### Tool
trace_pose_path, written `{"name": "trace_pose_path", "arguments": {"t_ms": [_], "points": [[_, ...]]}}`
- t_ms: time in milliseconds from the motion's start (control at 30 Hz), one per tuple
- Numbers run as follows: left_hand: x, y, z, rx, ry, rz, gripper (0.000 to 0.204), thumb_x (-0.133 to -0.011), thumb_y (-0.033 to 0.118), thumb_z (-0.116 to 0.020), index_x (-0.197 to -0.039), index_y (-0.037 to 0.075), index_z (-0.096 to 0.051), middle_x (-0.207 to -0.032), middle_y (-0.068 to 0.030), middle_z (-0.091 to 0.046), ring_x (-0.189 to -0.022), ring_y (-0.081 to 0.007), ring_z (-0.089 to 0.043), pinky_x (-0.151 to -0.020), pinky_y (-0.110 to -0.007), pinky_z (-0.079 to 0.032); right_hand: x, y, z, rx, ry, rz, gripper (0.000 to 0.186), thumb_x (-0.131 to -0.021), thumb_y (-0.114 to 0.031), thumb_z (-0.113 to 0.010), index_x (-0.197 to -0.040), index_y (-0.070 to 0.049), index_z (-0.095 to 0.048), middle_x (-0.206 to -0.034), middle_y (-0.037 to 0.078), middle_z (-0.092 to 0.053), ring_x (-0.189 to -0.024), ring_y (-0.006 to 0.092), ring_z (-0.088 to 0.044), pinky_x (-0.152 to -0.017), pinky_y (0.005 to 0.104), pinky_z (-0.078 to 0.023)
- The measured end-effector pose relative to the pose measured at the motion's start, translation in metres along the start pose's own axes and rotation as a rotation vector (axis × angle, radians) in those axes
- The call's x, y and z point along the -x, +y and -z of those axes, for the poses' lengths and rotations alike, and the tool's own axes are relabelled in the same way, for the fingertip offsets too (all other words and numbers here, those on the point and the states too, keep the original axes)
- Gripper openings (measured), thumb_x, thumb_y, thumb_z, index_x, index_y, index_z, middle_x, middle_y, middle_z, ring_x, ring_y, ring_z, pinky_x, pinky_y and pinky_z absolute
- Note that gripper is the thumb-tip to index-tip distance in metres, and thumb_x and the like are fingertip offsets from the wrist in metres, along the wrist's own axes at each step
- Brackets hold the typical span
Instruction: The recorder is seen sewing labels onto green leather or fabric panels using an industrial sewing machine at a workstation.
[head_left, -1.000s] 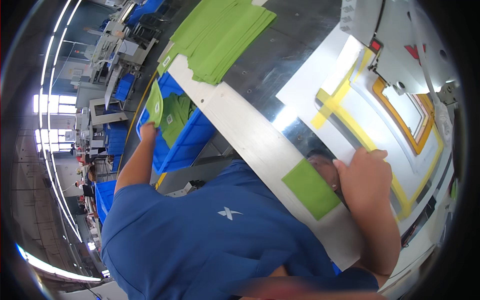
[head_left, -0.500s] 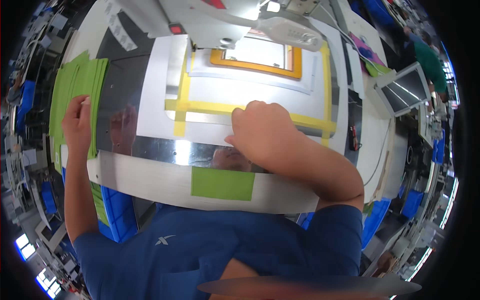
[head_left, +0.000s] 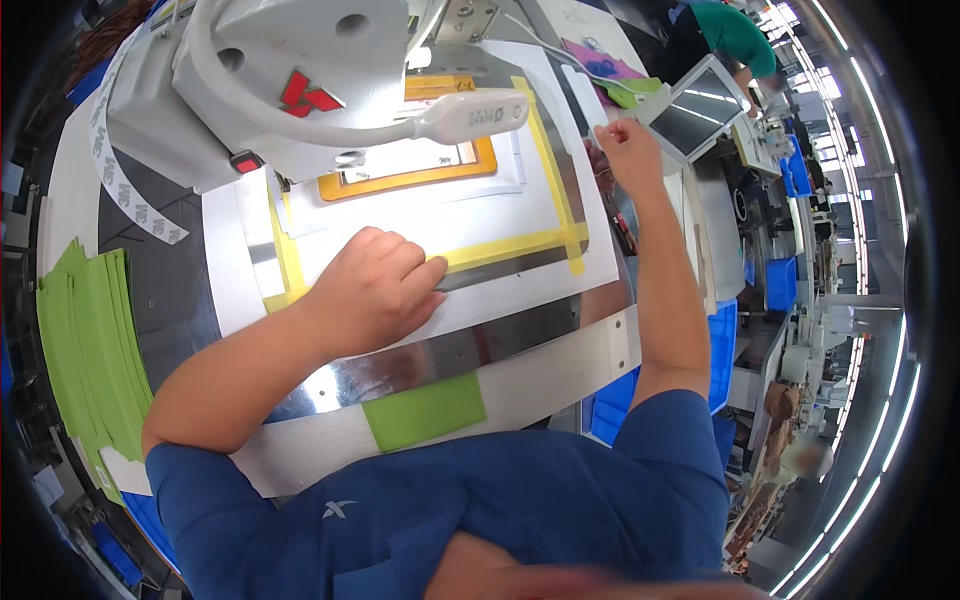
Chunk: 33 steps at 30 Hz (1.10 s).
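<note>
My left hand (head_left: pixel 375 290) rests with curled fingers over the white sheet (head_left: pixel 520 289), at the yellow tape (head_left: pixel 520 243) along its near side. Whatever those fingers may hold is hidden. Out at the right, my right hand (head_left: pixel 632 155) is closed with fingertips together, above the dark strip beside the sheet and close to the tilted screen (head_left: pixel 700 108). Anything in that pinch is too small to make out. Behind my left hand, an orange frame (head_left: pixel 484 160) lies under the machine head (head_left: pixel 290 60). A green fabric piece (head_left: pixel 425 410) lies at the table's front edge.
Several green fabric pieces (head_left: pixel 85 345) are stacked at the left. A white handheld-like unit (head_left: pixel 480 116) on a cable hangs over the work area. A small red-and-black tool (head_left: pixel 622 235) lies right of the sheet. Blue bins (head_left: pixel 612 405) stand below the table.
My left hand has moved from the green stack onto the sheet. My right hand has left the sheet for the far right. The view has turned to the right.
</note>
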<state>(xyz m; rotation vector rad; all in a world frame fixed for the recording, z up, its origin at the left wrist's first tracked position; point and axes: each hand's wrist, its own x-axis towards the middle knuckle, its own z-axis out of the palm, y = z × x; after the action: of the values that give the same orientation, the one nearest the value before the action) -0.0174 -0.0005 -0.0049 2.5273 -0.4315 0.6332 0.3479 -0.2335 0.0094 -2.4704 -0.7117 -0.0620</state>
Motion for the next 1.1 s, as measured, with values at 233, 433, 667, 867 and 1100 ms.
{"name": "trace_pose_path", "arguments": {"t_ms": [233,433,667,867,1100], "points": [[0.004,-0.004,-0.005,0.025,-0.034,0.0,0.036,-0.077,0.015,-0.085,-0.108,0.008,-0.069,-0.09,-0.0063,-0.06,-0.085,-0.0268,-0.061,-0.079,-0.041,-0.048,0.007,-0.022,-0.025,0.08,-0.073,0.092,0.033,-0.094,-0.03,-0.08,-0.107,0.0,-0.076,-0.084,0.008,-0.072,-0.079,0.0199,-0.067,-0.075,0.0361,-0.054],[0.006,-0.004,-0.009,0.027,-0.04,-0.011,0.033,-0.079,0.017,-0.085,-0.107,0.008,-0.069,-0.09,-0.0063,-0.06,-0.087,-0.0262,-0.061,-0.08,-0.041,-0.048,0.007,-0.018,-0.017,0.064,-0.066,0.017,0.027,-0.094,-0.026,-0.078,-0.102,0.0,-0.08,-0.079,0.009,-0.073,-0.073,0.0186,-0.066,-0.072,0.0348,-0.053],[0.006,-0.004,-0.01,0.02,-0.06,-0.002,0.035,-0.079,0.018,-0.085,-0.108,0.008,-0.069,-0.091,-0.0062,-0.059,-0.088,-0.0261,-0.062,-0.081,-0.041,-0.049,0.022,-0.042,0.002,-0.095,-0.081,-0.073,0.026,-0.094,-0.022,-0.079,-0.103,0.002,-0.081,-0.08,0.007,-0.075,-0.071,0.0141,-0.063,-0.07,0.0323,-0.051],[0.004,0.013,-0.009,-0.133,0.113,-0.034,0.044,-0.078,0.028,-0.086,-0.115,0.01,-0.07,-0.13,-0.0124,-0.066,-0.12,-0.0287,-0.062,-0.093,-0.042,-0.051,0.077,-0.141,0.034,-0.014,-0.588,0.267,0.017,-0.088,-0.016,-0.08,-0.095,0.0,-0.078,-0.08,0.009,-0.072,-0.071,0.0208,-0.064,-0.071,0.0372,-0.051],[0.006,0.022,0.021,-0.397,-0.06,0.029,0.028,-0.092,0.035,-0.076,-0.104,0.01,-0.077,-0.142,-0.017,-0.064,-0.131,-0.0352,-0.06,-0.103,-0.049,-0.045,0.08,-0.181,0.027,-0.196,-0.778,0.807,0.01,-0.088,-0.014,-0.079,-0.088,-0.006,-0.073,-0.083,0.012,-0.065,-0.083,0.0355,-0.066,-0.073,0.0444,-0.052]]}}
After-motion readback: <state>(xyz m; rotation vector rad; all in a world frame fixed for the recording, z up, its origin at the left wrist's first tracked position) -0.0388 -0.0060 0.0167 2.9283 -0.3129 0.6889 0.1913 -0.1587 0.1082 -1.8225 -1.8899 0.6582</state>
